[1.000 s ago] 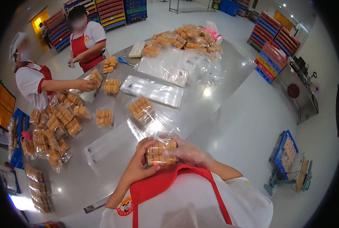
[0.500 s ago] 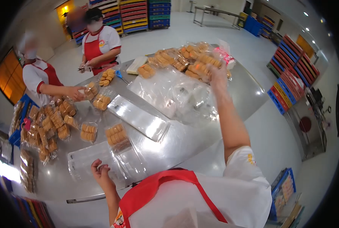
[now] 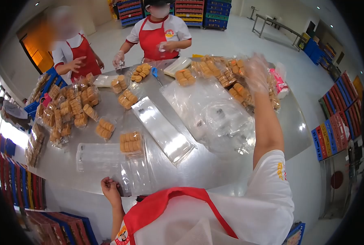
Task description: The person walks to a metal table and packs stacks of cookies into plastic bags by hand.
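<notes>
My right hand [image 3: 257, 75], in a clear plastic glove, is over the right end of a heap of bagged biscuits [image 3: 208, 67] at the table's far side. Its fingers are smeared, so any hold is hidden. Near the front edge my left hand [image 3: 111, 191] is bare and loosely curled, with nothing seen in it. Beside it lie flat clear plastic bags [image 3: 102, 158]. One pack of round biscuits [image 3: 131, 143] sits at the upper end of these bags. More clear bags [image 3: 214, 112] are spread below the heap.
A long shiny metal tray [image 3: 161, 128] lies mid-table. Packed biscuits [image 3: 69, 102] are heaped at left, and blue scissors [image 3: 155, 73] lie near the back. Two co-workers in red aprons [image 3: 152, 38] stand across the metal table [image 3: 292, 122]. Crates [image 3: 331, 136] are stacked at right.
The view has turned left, so things sit further right. My right hand has shifted toward the far right end of the heap. The left co-worker's hand has come off the packs.
</notes>
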Action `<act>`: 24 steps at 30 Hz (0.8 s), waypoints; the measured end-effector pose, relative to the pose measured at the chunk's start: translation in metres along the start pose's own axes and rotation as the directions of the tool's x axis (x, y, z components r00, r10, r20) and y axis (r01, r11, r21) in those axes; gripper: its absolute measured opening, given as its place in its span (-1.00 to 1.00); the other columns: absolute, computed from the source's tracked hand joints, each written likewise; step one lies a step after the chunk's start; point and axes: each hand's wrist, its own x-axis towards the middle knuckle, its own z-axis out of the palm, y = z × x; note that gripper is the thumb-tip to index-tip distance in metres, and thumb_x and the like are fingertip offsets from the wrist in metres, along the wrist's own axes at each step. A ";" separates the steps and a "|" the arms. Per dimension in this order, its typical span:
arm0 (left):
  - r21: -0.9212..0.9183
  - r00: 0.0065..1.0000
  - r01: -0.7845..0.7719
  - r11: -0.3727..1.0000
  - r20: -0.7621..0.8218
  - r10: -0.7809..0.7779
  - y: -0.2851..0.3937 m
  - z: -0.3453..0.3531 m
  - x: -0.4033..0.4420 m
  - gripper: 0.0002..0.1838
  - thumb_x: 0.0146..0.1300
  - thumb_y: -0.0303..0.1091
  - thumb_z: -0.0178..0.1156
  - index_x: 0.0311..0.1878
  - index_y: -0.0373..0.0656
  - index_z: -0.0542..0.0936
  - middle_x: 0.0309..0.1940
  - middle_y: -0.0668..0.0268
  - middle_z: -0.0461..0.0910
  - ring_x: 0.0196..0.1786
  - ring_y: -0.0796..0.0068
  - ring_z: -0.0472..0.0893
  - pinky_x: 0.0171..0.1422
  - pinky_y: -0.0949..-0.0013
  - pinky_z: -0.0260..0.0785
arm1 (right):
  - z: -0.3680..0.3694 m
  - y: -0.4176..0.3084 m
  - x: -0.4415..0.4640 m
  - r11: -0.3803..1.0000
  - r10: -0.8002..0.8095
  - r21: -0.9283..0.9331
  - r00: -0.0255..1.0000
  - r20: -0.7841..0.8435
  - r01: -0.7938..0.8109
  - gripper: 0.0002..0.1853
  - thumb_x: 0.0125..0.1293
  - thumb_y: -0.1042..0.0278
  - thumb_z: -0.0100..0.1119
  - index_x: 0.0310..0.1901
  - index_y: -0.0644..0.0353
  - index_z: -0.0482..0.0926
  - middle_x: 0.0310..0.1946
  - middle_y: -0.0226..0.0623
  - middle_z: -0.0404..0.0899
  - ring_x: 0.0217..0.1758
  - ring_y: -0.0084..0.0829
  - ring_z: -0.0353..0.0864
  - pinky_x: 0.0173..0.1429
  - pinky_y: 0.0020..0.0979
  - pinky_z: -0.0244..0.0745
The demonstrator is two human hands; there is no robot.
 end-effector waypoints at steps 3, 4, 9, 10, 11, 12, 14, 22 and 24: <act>0.080 0.998 0.009 0.997 -0.058 -0.005 -0.001 -0.002 0.008 -0.79 0.29 -0.62 0.01 -0.02 -0.29 0.44 -0.27 0.28 0.46 -0.43 0.58 0.53 -0.39 0.51 0.42 | 0.015 -0.076 0.021 0.811 -0.421 0.407 0.902 -0.090 0.419 -0.71 0.39 0.21 0.06 0.04 0.10 0.58 0.33 -0.03 0.40 0.37 -0.06 0.36 0.41 -0.22 0.32; 0.095 0.996 0.017 0.995 -0.089 -0.009 -0.001 0.001 0.009 -0.82 0.31 -0.61 0.02 -0.04 -0.29 0.45 -0.30 0.29 0.47 -0.46 0.58 0.52 -0.42 0.51 0.42 | -0.044 -0.129 0.027 0.792 -0.361 0.586 0.905 0.226 0.170 -0.70 0.36 0.21 0.08 0.02 0.16 0.60 0.27 -0.03 0.46 0.31 -0.09 0.45 0.35 -0.23 0.39; 0.167 0.989 -0.027 0.986 -0.137 0.051 -0.007 0.003 0.008 -0.90 0.36 -0.55 0.05 -0.10 -0.28 0.46 -0.40 0.31 0.49 -0.55 0.61 0.50 -0.48 0.53 0.41 | 0.051 -0.213 0.044 0.820 -0.553 0.447 0.697 0.456 0.359 -0.67 0.28 0.31 0.02 0.02 0.17 0.64 0.00 -0.02 0.67 0.08 -0.08 0.67 0.18 -0.09 0.52; 0.167 0.987 -0.053 0.984 -0.142 0.077 -0.010 0.002 0.009 -0.91 0.36 -0.55 0.04 -0.10 -0.28 0.45 -0.41 0.31 0.49 -0.56 0.62 0.50 -0.48 0.53 0.42 | 0.085 -0.220 0.045 0.855 -0.485 0.420 0.754 0.444 0.303 -0.65 0.28 0.32 0.03 0.05 0.13 0.64 0.05 -0.03 0.65 0.13 -0.07 0.64 0.21 -0.07 0.50; 0.162 0.988 -0.051 0.985 -0.137 0.074 -0.011 0.002 0.009 -0.91 0.36 -0.55 0.04 -0.10 -0.28 0.45 -0.41 0.31 0.49 -0.56 0.61 0.50 -0.48 0.53 0.42 | 0.112 -0.223 0.048 0.884 -0.415 0.397 0.804 0.426 0.246 -0.64 0.27 0.34 0.04 0.08 0.09 0.64 0.10 -0.04 0.63 0.18 -0.07 0.62 0.24 -0.06 0.48; 0.154 0.988 -0.048 0.987 -0.137 0.070 -0.013 0.001 0.008 -0.90 0.35 -0.56 0.04 -0.10 -0.27 0.45 -0.41 0.31 0.49 -0.55 0.61 0.50 -0.48 0.52 0.42 | 0.120 -0.224 0.049 0.929 -0.330 0.327 0.791 0.516 0.175 -0.54 0.22 0.34 0.09 0.19 0.08 0.54 0.23 -0.04 0.50 0.29 -0.04 0.51 0.33 -0.06 0.41; 0.120 0.993 0.009 0.993 -0.117 0.006 -0.008 0.001 0.005 -0.89 0.35 -0.56 0.03 -0.09 -0.27 0.46 -0.40 0.30 0.50 -0.52 0.61 0.52 -0.47 0.52 0.43 | 0.116 -0.221 0.042 0.970 -0.194 0.240 0.752 0.630 0.048 -0.40 0.17 0.36 0.13 0.31 0.05 0.43 0.39 -0.04 0.33 0.45 0.00 0.33 0.45 -0.04 0.27; 0.069 0.991 0.100 0.993 -0.095 -0.093 0.001 0.004 0.004 -0.91 0.35 -0.58 0.02 -0.12 -0.26 0.45 -0.38 0.29 0.50 -0.47 0.59 0.51 -0.45 0.52 0.42 | 0.126 -0.200 0.034 0.945 -0.261 0.323 0.710 0.654 0.049 -0.42 0.15 0.24 0.11 0.28 0.03 0.45 0.26 -0.01 0.48 0.35 0.06 0.45 0.44 -0.03 0.28; 0.020 0.995 0.083 0.996 -0.057 -0.082 0.003 0.004 0.002 -0.93 0.36 -0.56 0.03 -0.14 -0.23 0.45 -0.42 0.31 0.49 -0.50 0.58 0.50 -0.46 0.50 0.41 | 0.129 -0.201 0.033 0.936 -0.201 0.349 0.739 0.643 -0.049 -0.41 0.14 0.18 0.12 0.27 0.03 0.45 0.26 0.02 0.47 0.34 0.07 0.45 0.42 -0.02 0.30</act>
